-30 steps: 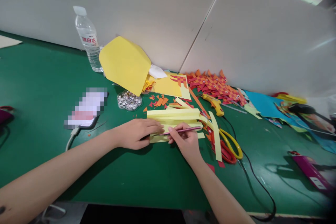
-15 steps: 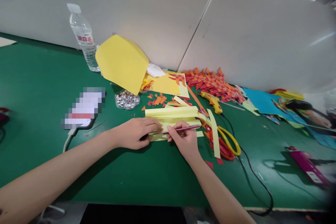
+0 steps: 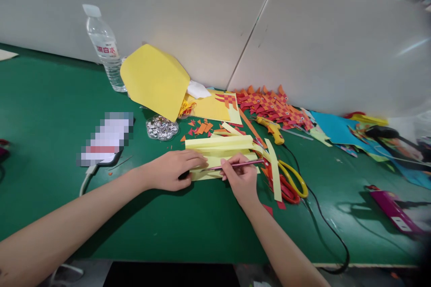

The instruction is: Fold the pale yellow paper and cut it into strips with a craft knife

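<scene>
Light yellow paper (image 3: pixel 218 142), creased and in layers, lies on the green table in front of me. My left hand (image 3: pixel 175 170) rests on its left end, fingers stretched out over it. A dark patch shows between that thumb and the fingers; what it is I cannot tell. Pinched in my right hand (image 3: pixel 239 177) is a slim pink pen-like tool (image 3: pixel 251 162). Its thin tip points left, over the paper and close to my left fingertips. To the right of this hand are a narrow yellow paper strip (image 3: pixel 274 172) and yellow-handled scissors (image 3: pixel 295 177).
Red-handled scissors (image 3: pixel 288 192) lie beside the strip. A yellow glue gun (image 3: pixel 273 131) trails a black cord. Woven red-orange paper fish (image 3: pixel 269 103) are heaped by the partition. A box of googly eyes (image 3: pixel 162 128), a phone (image 3: pixel 109 139) and a water bottle (image 3: pixel 105 49) stand or lie leftward.
My right hand has slid a little to the right with the pink tool, drawing its tip away from my left fingers. The left hand stays on the paper.
</scene>
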Demonstrator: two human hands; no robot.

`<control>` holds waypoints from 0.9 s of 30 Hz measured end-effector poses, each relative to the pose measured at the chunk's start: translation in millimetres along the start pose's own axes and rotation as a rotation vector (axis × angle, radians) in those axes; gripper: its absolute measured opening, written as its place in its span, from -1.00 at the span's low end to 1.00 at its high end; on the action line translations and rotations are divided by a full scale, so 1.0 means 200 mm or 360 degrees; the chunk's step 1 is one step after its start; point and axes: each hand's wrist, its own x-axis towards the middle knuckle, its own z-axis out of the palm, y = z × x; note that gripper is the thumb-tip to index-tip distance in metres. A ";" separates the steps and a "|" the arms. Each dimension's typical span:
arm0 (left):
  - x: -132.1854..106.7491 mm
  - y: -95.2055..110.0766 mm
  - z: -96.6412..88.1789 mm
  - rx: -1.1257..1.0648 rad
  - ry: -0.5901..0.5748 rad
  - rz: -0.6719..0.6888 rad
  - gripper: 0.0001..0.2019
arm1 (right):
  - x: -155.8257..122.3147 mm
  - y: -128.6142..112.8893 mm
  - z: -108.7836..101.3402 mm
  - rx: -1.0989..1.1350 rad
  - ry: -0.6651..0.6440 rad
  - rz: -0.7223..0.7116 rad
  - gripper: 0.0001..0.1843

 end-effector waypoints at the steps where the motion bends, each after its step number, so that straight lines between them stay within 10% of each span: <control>1: 0.00 0.00 0.00 -0.0004 -0.0002 0.0008 -0.54 | 0.00 0.00 0.00 0.0043 -0.0047 0.0022 -0.74; 27: 0.00 0.00 0.00 -0.0004 -0.0030 0.0046 -0.51 | 0.00 -0.02 0.02 0.0178 -0.0274 0.0118 -0.76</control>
